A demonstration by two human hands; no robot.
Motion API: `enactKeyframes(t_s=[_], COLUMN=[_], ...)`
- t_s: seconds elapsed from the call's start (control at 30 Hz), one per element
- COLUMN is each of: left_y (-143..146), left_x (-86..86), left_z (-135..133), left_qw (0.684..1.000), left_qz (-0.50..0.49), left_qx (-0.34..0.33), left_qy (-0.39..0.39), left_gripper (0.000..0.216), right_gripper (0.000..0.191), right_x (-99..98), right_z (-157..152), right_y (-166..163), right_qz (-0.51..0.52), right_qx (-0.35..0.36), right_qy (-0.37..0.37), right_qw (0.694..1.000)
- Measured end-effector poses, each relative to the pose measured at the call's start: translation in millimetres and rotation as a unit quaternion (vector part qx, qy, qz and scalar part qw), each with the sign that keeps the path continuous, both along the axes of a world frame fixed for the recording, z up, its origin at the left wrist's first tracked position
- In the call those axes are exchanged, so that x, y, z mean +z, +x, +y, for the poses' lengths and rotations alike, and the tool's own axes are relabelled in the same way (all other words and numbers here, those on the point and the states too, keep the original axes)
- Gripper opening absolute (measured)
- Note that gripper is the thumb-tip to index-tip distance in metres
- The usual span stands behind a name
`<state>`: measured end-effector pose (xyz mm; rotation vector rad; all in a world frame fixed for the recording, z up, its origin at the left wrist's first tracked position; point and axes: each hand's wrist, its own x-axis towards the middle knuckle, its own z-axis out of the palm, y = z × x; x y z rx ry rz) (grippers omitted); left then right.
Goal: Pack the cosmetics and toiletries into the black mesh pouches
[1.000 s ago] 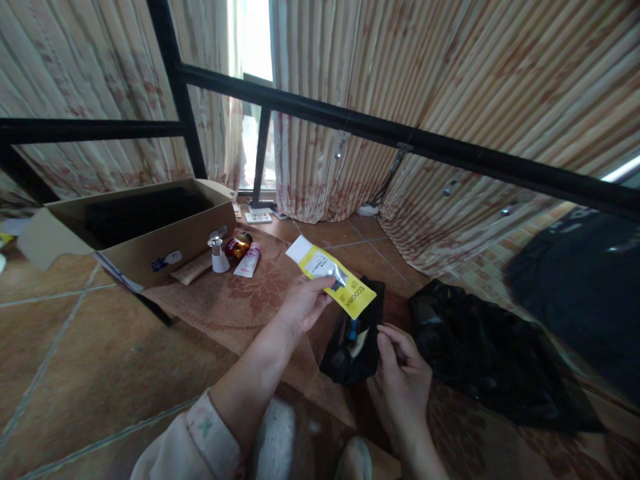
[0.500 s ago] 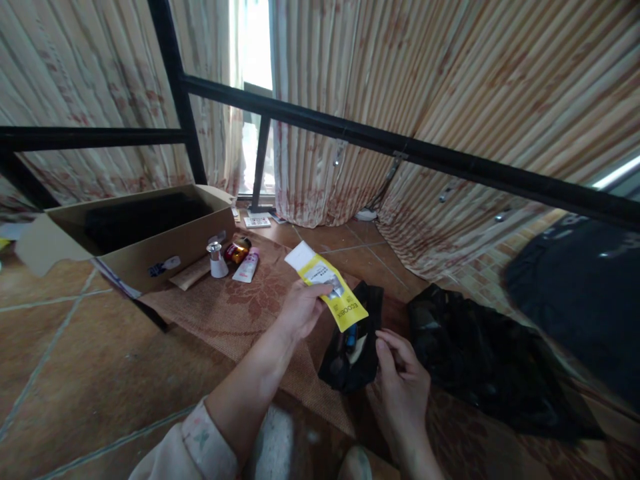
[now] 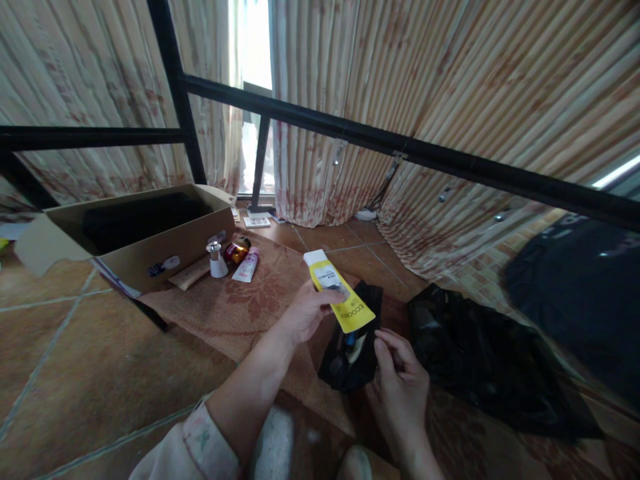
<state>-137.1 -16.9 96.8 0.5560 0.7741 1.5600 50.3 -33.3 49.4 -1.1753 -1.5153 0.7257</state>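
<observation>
In my left hand (image 3: 307,310) is a yellow squeeze tube (image 3: 357,313) with a white cap, gripped with the thumb on top and the cap pointing away from me. The tube hangs above a small black pouch (image 3: 345,373) that lies open on the mat. Inside the pouch a blue item (image 3: 351,339) and a pale one show; the rest is dark. My right hand (image 3: 403,370) pinches the pouch's right edge between thumb and finger.
A cardboard box (image 3: 165,250) with dark contents stands at left. Before it sit a white bottle (image 3: 218,261), an amber jar (image 3: 237,250), a pink-white tube (image 3: 246,265) and a brown tube (image 3: 191,272). A black plastic bag (image 3: 480,360) lies right; a dark metal rail (image 3: 320,113) crosses behind.
My left hand has moved slightly to the right with the yellow tube, which has turned a little. My right hand stays at the pouch's edge.
</observation>
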Motion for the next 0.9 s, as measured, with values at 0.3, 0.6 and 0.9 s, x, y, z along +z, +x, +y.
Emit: enactKeyframes(t_s=[0.3, 0.6, 0.9], left_y=[7, 15, 14], left_x=[-2.3, -4.3, -5.7], left_z=[-1, -3, 4], left_qw=[0.997, 0.993, 0.997], left_qz=[0.038, 0.084, 0.052], left_qx=[-0.058, -0.065, 0.031], left_qy=[0.036, 0.047, 0.048], left_gripper=[0.037, 0.036, 0.029], right_gripper=[0.026, 0.022, 0.022], right_x=[6.0, 9.9, 11.5], right_z=[-4, -7, -11], right_y=[-2, -3, -2], right_qz=[-0.029, -0.040, -0.044], right_qx=[0.018, 0.017, 0.027], right_qy=[0.012, 0.031, 0.057], right_qw=[0.999, 0.999, 0.997])
